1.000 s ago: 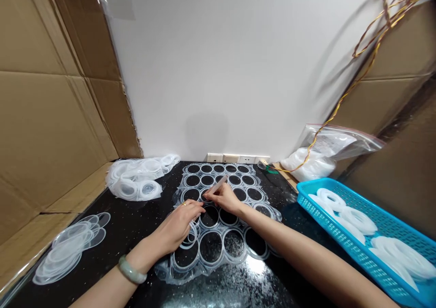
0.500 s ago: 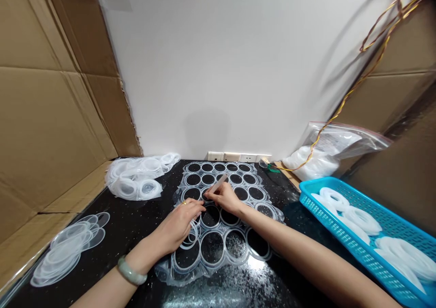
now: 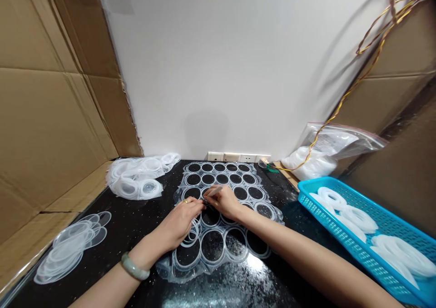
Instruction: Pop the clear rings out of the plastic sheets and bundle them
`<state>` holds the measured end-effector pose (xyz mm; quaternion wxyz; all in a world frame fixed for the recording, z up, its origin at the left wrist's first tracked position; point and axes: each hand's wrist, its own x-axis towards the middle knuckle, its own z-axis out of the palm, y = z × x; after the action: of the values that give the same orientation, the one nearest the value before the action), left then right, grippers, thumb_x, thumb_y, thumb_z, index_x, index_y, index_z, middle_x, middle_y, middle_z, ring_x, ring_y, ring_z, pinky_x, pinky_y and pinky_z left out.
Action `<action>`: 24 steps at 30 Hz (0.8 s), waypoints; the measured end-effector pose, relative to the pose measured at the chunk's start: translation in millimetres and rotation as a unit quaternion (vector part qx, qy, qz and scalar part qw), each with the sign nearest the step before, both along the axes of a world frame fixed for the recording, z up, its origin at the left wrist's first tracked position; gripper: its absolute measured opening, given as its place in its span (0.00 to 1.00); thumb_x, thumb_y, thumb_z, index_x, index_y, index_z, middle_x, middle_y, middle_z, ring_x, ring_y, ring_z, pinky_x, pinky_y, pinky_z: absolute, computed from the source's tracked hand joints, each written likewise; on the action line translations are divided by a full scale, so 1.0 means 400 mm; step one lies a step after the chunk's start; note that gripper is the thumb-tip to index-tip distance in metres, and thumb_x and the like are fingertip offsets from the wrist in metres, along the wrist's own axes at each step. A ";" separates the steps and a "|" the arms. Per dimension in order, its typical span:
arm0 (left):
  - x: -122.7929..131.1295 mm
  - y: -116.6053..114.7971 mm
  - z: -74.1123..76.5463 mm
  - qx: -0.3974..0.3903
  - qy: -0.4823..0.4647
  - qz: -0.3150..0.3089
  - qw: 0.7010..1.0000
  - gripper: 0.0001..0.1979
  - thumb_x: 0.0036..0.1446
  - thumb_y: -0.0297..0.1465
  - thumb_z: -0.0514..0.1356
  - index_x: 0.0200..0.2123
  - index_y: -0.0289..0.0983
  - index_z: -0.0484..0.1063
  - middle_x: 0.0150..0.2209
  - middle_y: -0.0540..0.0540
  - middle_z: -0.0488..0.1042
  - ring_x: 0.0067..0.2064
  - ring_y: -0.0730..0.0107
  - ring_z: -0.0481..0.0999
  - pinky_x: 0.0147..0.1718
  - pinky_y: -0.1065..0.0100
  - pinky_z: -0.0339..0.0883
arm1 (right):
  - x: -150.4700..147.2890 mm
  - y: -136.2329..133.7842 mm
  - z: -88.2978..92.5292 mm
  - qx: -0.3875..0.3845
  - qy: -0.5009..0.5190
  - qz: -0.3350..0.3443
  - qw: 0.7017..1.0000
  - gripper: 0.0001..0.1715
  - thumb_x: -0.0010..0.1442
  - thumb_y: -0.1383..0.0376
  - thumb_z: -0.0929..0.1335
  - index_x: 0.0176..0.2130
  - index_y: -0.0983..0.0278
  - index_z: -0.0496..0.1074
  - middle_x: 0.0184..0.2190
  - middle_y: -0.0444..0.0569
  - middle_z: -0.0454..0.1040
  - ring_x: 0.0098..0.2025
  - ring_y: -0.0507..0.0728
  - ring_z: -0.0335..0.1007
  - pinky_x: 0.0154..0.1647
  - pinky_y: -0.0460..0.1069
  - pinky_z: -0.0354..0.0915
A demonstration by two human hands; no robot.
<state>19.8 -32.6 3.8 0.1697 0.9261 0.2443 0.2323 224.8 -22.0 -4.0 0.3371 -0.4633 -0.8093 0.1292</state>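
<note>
The right hand (image 3: 221, 201) pinches a thin pale stick (image 3: 214, 191), maybe a knife, on a clear plastic sheet with round holes (image 3: 223, 243). The left hand (image 3: 177, 221) holds a clear plastic ring (image 3: 193, 235).

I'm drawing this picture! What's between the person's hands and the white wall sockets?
In the head view, a clear plastic sheet with rows of round holes lies there, on the black countertop.

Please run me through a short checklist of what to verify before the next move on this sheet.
1. Right hand holds the slim pale tool: ok.
2. Tool tip on the clear ring sheet: cannot tell, fingers hide it.
3. Left hand on the curled clear ring: ok.
4. Sheet lying flat: not ok, its lower-left edge is wrinkled.
5. Blue basket beside the sheet: ok, white coils lie inside.
</note>
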 end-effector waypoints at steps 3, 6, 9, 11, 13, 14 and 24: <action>0.002 -0.005 0.009 -0.009 0.002 0.000 1.000 0.18 0.58 0.17 0.47 0.43 0.38 0.71 0.43 0.44 0.73 0.47 0.62 0.69 0.49 0.59 0.65 | -0.007 -0.018 0.008 0.058 -0.116 0.008 0.992 0.14 0.64 0.67 0.62 0.36 0.64 0.77 0.35 0.51 0.78 0.32 0.53 0.71 0.33 0.45 0.59; 0.002 -0.009 0.014 -0.013 0.000 0.002 1.000 0.17 0.60 0.18 0.47 0.42 0.37 0.71 0.42 0.44 0.73 0.47 0.62 0.69 0.49 0.60 0.65 | -0.011 -0.020 0.007 0.074 -0.224 -0.010 0.972 0.13 0.64 0.67 0.62 0.35 0.66 0.76 0.32 0.52 0.77 0.28 0.52 0.69 0.27 0.45 0.55; -0.001 -0.008 0.010 -0.012 -0.013 -0.001 1.000 0.16 0.63 0.21 0.46 0.45 0.37 0.72 0.44 0.43 0.74 0.48 0.62 0.69 0.49 0.60 0.65 | -0.005 -0.012 0.005 0.072 -0.260 -0.047 0.962 0.11 0.63 0.69 0.63 0.36 0.66 0.75 0.32 0.53 0.77 0.28 0.53 0.69 0.26 0.45 0.53; -0.005 -0.004 0.003 -0.012 -0.022 -0.002 1.000 0.17 0.64 0.22 0.46 0.48 0.38 0.72 0.48 0.42 0.74 0.50 0.62 0.69 0.51 0.60 0.65 | 0.008 -0.005 0.005 0.072 -0.244 -0.080 0.964 0.13 0.64 0.68 0.62 0.35 0.66 0.76 0.32 0.53 0.77 0.29 0.53 0.70 0.27 0.45 0.54; -0.008 0.000 -0.004 -0.016 -0.023 0.002 1.000 0.18 0.64 0.22 0.46 0.49 0.38 0.72 0.50 0.42 0.73 0.51 0.63 0.69 0.52 0.59 0.65 | 0.030 0.003 0.008 0.069 -0.217 -0.120 0.966 0.14 0.65 0.68 0.62 0.35 0.65 0.76 0.33 0.53 0.77 0.31 0.54 0.71 0.29 0.45 0.55; -0.009 0.002 -0.006 -0.016 -0.022 0.005 1.000 0.18 0.64 0.22 0.46 0.50 0.38 0.72 0.51 0.42 0.73 0.52 0.63 0.69 0.52 0.59 0.65 | 0.044 0.007 0.009 0.068 -0.202 -0.141 0.967 0.15 0.65 0.67 0.62 0.35 0.64 0.77 0.34 0.53 0.78 0.32 0.54 0.71 0.30 0.45 0.56; -0.010 -0.001 -0.008 -0.005 -0.009 0.019 1.000 0.19 0.63 0.22 0.46 0.49 0.37 0.72 0.51 0.40 0.74 0.51 0.61 0.71 0.51 0.57 0.66 | 0.253 0.058 0.039 0.010 0.120 -0.394 0.911 0.13 0.57 0.61 0.67 0.35 0.66 0.80 0.32 0.55 0.80 0.33 0.59 0.75 0.32 0.47 0.63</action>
<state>15.8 -33.0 0.5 0.1719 0.9182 0.2619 0.2425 325.9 1.3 11.8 0.4597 -0.7226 -0.5153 0.0326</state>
